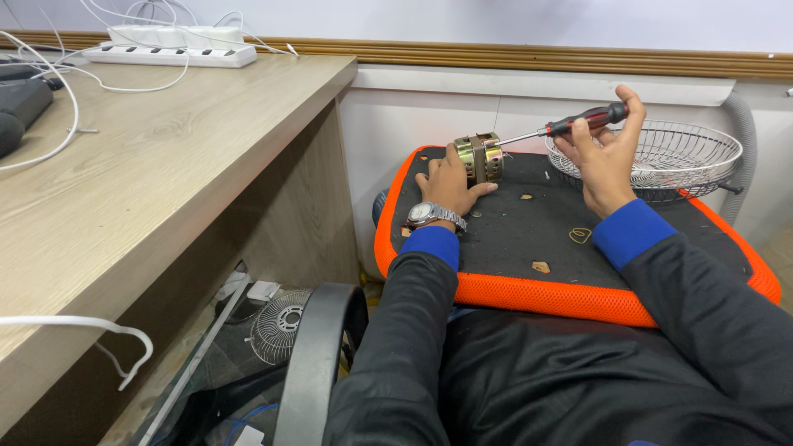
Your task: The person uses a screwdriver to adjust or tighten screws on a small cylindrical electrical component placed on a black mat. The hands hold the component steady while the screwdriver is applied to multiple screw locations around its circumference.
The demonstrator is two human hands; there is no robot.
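Observation:
My left hand [448, 180] grips a small brass-coloured motor core [481, 158] and holds it down on a black mat with an orange border [529, 293]. A silver watch sits on that wrist. My right hand [605, 158] holds a screwdriver [570, 125] with a red and black handle. Its metal shaft points left and its tip meets the side of the motor core. A few small brass-coloured parts [580, 235] lie loose on the mat between my arms.
A white wire fan guard [671, 157] rests on the mat's far right corner. A wooden desk [157, 173] stands at left with a white power strip [169, 54] and cables. Another wire guard [277, 326] lies on the floor under the desk, beside a chair armrest [312, 363].

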